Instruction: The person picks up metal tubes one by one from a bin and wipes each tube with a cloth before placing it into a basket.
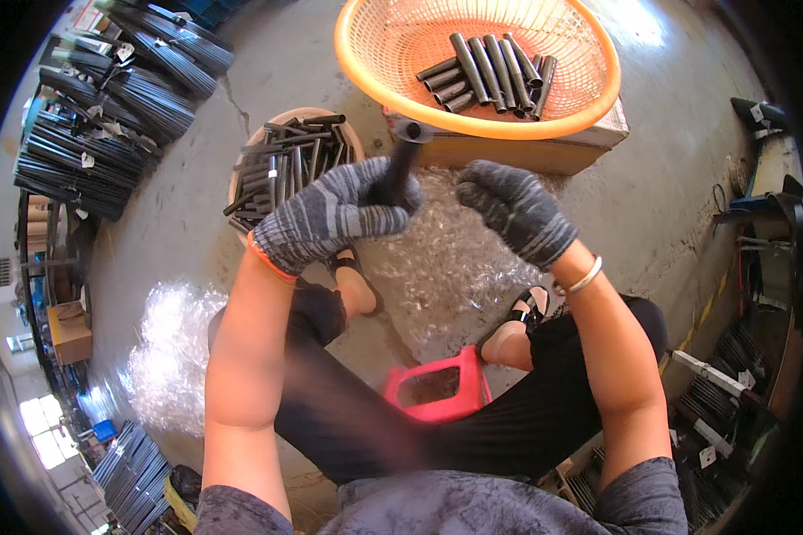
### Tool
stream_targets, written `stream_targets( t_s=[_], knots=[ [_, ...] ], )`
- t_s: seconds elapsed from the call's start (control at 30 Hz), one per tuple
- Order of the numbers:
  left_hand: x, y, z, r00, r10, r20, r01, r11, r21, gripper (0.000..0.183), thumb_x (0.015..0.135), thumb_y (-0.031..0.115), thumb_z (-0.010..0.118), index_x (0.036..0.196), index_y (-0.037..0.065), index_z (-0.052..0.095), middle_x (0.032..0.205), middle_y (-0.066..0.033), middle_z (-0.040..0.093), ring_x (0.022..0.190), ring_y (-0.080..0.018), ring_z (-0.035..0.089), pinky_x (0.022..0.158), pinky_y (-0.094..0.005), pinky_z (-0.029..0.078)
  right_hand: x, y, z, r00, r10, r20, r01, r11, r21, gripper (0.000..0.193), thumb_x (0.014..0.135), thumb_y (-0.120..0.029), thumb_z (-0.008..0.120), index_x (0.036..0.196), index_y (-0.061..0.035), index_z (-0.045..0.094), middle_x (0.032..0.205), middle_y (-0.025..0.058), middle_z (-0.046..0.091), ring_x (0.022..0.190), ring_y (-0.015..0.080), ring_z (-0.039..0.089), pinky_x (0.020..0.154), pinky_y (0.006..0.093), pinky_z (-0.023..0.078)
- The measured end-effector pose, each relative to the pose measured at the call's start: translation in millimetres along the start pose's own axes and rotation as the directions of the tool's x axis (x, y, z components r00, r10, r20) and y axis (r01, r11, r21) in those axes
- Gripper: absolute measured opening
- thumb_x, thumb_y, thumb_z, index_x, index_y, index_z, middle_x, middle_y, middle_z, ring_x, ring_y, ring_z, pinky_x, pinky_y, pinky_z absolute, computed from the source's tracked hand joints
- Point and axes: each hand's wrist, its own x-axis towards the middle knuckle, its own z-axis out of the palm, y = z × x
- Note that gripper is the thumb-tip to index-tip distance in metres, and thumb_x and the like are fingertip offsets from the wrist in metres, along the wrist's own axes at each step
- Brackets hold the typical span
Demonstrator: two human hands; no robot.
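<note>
My left hand, in a grey striped knitted glove with an orange cuff, is closed around a short black tube. The tube stands roughly upright with its open end up, slightly blurred. Beside it, apart from the tube, is my right hand in a matching glove, its fingers curled together; whatever they might hold is hidden. An orange plastic basket ahead has several black tubes lying in it. Behind my left hand, a round tub is heaped with more black tubes.
The orange basket rests on a cardboard box. Crumpled clear plastic film covers the floor between my feet, with another heap at left. A red stool is under me. Bundles of dark rods lie far left.
</note>
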Motion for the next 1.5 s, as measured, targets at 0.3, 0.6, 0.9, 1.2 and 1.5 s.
stream_targets(
  t_s=[0.3, 0.6, 0.9, 1.2, 1.5],
  knots=[
    [1, 2, -17, 0.842, 0.135, -0.522, -0.399, 0.807, -0.435, 0.029, 0.090, 0.019, 0.058, 0.109, -0.002, 0.058, 0.105, -0.0136, 0.063, 0.098, -0.0216, 0.062, 0.088, -0.0312, 0.051, -12, 28, -33, 0.925, 0.357, 0.128, -0.015, 0.372, -0.928, 0.016, 0.079, -0.019, 0.057, 0.085, -0.0070, 0.066, 0.079, 0.0194, 0.064, 0.077, 0.0372, 0.063, 0.066, 0.0467, 0.049],
    [6, -9, -10, 0.885, 0.089, -0.457, -0.258, 0.910, -0.323, 0.027, 0.090, 0.012, 0.058, 0.113, 0.000, 0.055, 0.103, -0.0135, 0.064, 0.091, -0.0230, 0.063, 0.080, -0.0346, 0.054, 0, 15, -27, 0.999, 0.011, 0.030, 0.013, 0.720, -0.694, 0.061, 0.073, -0.008, 0.072, 0.128, -0.0052, 0.045, 0.118, 0.0142, 0.057, 0.078, 0.0216, 0.063, 0.069, 0.0342, 0.052],
    [12, 9, -5, 0.867, 0.084, -0.492, -0.277, 0.900, -0.335, 0.024, 0.088, 0.004, 0.058, 0.111, -0.002, 0.054, 0.099, -0.0131, 0.065, 0.085, -0.0216, 0.064, 0.077, -0.0316, 0.054, 9, -13, 16, 0.928, 0.317, 0.197, -0.366, 0.880, 0.303, 0.033, 0.089, -0.023, 0.061, 0.116, -0.0054, 0.056, 0.083, 0.0037, 0.060, 0.066, 0.0064, 0.052, 0.058, 0.0237, 0.046],
    [-19, 15, -63, 0.496, 0.228, -0.838, -0.510, 0.857, -0.069, 0.022, 0.089, 0.018, 0.062, 0.103, 0.002, 0.059, 0.096, -0.0107, 0.064, 0.086, -0.0169, 0.062, 0.077, -0.0323, 0.055, -46, 137, -48, 0.692, 0.716, 0.091, -0.108, 0.228, -0.968, 0.026, 0.085, -0.029, 0.058, 0.099, -0.0094, 0.069, 0.109, 0.0154, 0.064, 0.099, 0.0363, 0.061, 0.086, 0.0414, 0.047],
    [-23, 23, -37, 0.764, 0.189, -0.617, -0.171, 0.981, 0.089, 0.028, 0.086, 0.018, 0.065, 0.105, -0.002, 0.061, 0.095, -0.0109, 0.068, 0.085, -0.0170, 0.062, 0.078, -0.0311, 0.050, 36, -20, 40, 0.961, 0.215, 0.172, -0.218, 0.976, -0.001, 0.081, 0.073, -0.005, 0.076, 0.139, -0.0051, 0.029, 0.129, 0.0101, 0.050, 0.070, 0.0097, 0.054, 0.053, 0.0226, 0.047]
  ],
)
